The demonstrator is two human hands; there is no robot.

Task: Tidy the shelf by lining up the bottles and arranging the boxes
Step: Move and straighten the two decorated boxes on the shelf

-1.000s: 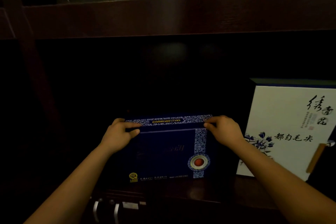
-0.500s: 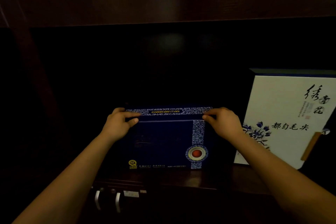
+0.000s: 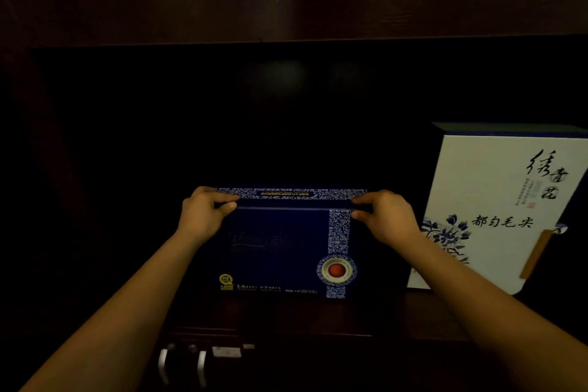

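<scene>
A dark blue box [image 3: 280, 251] with a blue-and-white patterned band and a red round emblem stands upright on the dark wooden shelf [image 3: 318, 315]. My left hand [image 3: 203, 216] grips its top left corner, thumb on the front and fingers over the top edge. My right hand [image 3: 386, 219] pinches the top right corner the same way. A taller white box [image 3: 496, 200] with blue flowers and black calligraphy stands to the right, a small gap away from the blue box.
The shelf board above [image 3: 286, 3] overhangs the dim compartment. Left of the blue box the compartment is dark, with nothing visible in it. Two metal handles [image 3: 183, 366] and a small label sit on the cabinet front below the shelf edge.
The blue box has stayed upright in both hands. It sits slightly higher in the picture than a second ago; the grip looks the same.
</scene>
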